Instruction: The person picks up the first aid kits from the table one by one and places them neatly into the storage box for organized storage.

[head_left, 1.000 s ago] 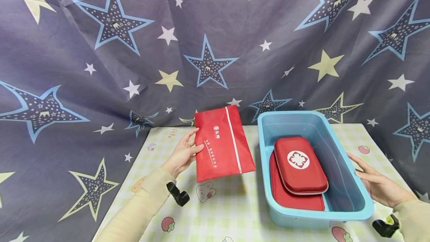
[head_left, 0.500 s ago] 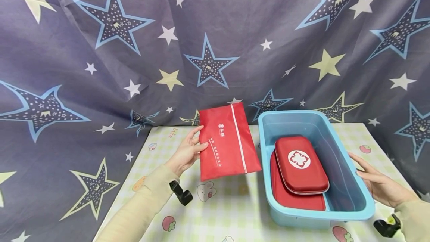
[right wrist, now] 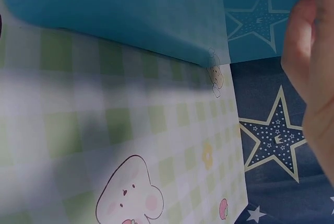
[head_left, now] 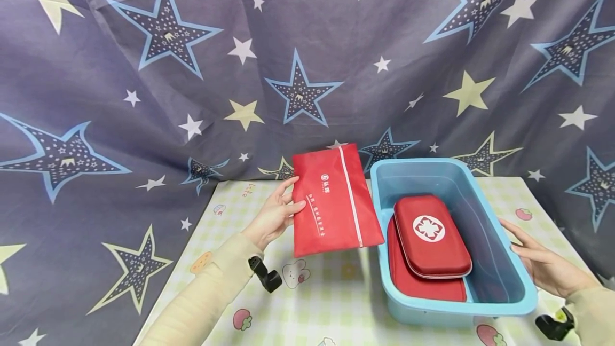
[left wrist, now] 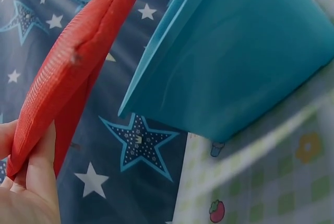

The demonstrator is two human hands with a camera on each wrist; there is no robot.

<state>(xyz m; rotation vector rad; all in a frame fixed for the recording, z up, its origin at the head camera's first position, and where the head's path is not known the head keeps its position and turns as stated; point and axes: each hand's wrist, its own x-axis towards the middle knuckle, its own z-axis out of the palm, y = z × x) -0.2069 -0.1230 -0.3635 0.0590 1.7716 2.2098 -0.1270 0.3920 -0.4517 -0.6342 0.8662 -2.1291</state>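
My left hand (head_left: 274, 213) pinches the left edge of a flat red zip pouch (head_left: 331, 202) with white lettering and a pale strip. The pouch hangs tilted above the table, its lower right corner overlapping the rim of the blue tub (head_left: 506, 260) in the head view. In the left wrist view, thumb and fingers grip the lower end of the pouch (left wrist: 70, 72). Beside the tub's right rim is my right hand (head_left: 552, 266), its fingertips touching the rim. Inside the tub, a red first-aid case (head_left: 430, 250) with a white cross emblem lies on another red flat item (head_left: 427, 288).
The tub stands at the right on a table with a green checked cloth (head_left: 331, 303). A dark curtain (head_left: 202, 95) with stars hangs behind the table and down its sides. Within the tub, bare floor and wall show right of the case.
My left hand has carried the red pouch slightly right and up, so its corner now overlaps the tub's left rim. The right hand and the tub stay in place.
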